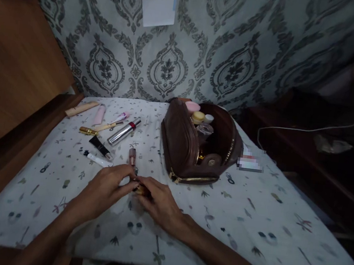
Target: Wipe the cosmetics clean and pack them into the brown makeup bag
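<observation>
My left hand (110, 186) and my right hand (160, 201) meet over the patterned cloth. Between their closed fingers is a small gold-brown item (142, 190), mostly hidden; the right fingers wrap round it and the left fingertips touch its end. Just beyond them lies a small pinkish tube (132, 157). To the left are a silver tube (123, 131), a black tube (100, 147), a white tube (97, 159) and a gold tube (88, 131). A brown bag (179, 135) stands open at the right, with round-lidded containers inside.
Farther back left lie a pink bottle (99, 114), a beige flat item (81, 108) and brushes (110, 125). Wooden furniture (23, 45) borders the left side. A white cable (309, 130) runs over the dark surface at right.
</observation>
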Tool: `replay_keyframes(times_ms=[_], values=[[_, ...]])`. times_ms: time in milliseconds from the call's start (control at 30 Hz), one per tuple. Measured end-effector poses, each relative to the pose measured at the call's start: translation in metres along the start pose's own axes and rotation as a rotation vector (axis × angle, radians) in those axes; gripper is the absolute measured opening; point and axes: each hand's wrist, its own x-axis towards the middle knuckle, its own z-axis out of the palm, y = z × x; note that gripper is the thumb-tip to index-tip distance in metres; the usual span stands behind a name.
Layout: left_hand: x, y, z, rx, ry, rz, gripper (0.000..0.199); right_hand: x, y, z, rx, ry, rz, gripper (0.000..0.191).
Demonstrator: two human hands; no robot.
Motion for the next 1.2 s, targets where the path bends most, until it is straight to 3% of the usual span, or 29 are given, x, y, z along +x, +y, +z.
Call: replay_keyframes(times_ms=[133, 333, 567, 733, 833, 1000, 1100, 1200], values=[[-0.002, -0.018, -0.014, 0.034, 0.12, 0.019, 0.026, 0.016, -0.001, -0.008, 0.155, -0.025, 0.012, 0.036], [-0.006, -0.039, -0.03, 0.105, 0.262, -0.087, 0.028, 0.048, 0.0, -0.006, 0.096, 0.044, 0.031, 0.029], [-0.001, -0.028, -0.015, -0.054, 0.303, -0.056, 0.034, 0.049, -0.014, 0.017, 0.147, 0.011, -0.041, 0.028], [0.009, -0.028, -0.006, -0.385, 0.322, -0.161, 0.042, 0.045, -0.014, 0.017, 0.393, -0.032, 0.085, 0.018], [0.015, -0.034, 0.0, -0.504, 0.321, -0.222, 0.044, 0.041, -0.013, 0.012, 0.35, -0.024, 0.08, 0.018], [0.021, -0.042, 0.011, -0.717, 0.207, -0.351, 0.046, 0.036, -0.011, 0.011, 0.267, -0.013, -0.006, 0.029], [0.022, -0.042, 0.021, -0.81, 0.263, -0.4, 0.049, 0.036, -0.009, 0.014, 0.371, -0.007, 0.102, 0.032], [0.02, -0.039, 0.033, -0.866, 0.351, -0.409, 0.05, 0.037, -0.009, 0.016, 0.669, -0.009, 0.252, 0.04]])
